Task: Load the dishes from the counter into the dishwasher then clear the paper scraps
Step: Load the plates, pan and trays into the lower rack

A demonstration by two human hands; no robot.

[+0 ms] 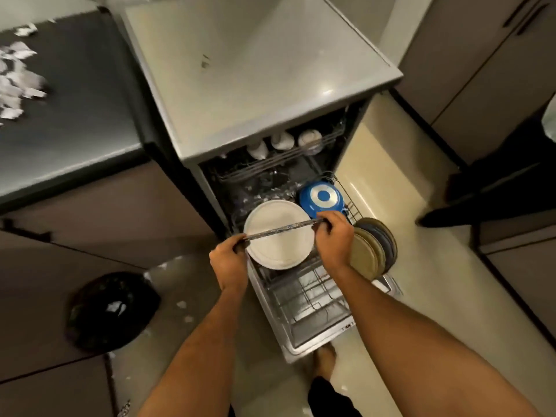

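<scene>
**dishguy:** So where are we at? Biggest thing first: the dishwasher (272, 188) is open under the pale glossy countertop (258, 64), and its lower wire rack (307, 290) is pulled out over the door. I'd say it's still the loading step, paper comes later.

**rackfan:** Agreed. The paper scraps (18, 76) are sitting on the dark counter at far left, white and crumpled, plus a few bits on the floor near a black bin bag (111, 308).

**dishguy:** The round white plate (278, 234) looks smooth and glazed, leaning in the rack. Across it both hands hold a thin dark speckled plate (282, 228), seen edge-on so it reads like a flat strip.

**rackfan:** Left hand (230, 260) curls round its left end, right hand (334, 239) pinches the right end. Next move, I reckon: drop it edge-down between free tines just in front of the white one, without clinking.

**dishguy:** To the right, a row of tan and grey plates (374, 251) stands upright. Behind them a blue pan (323, 197) sits bottom-up, metal disc showing.

**rackfan:** Smallest: white cups (282, 141) upside down in the upper rack.
</scene>
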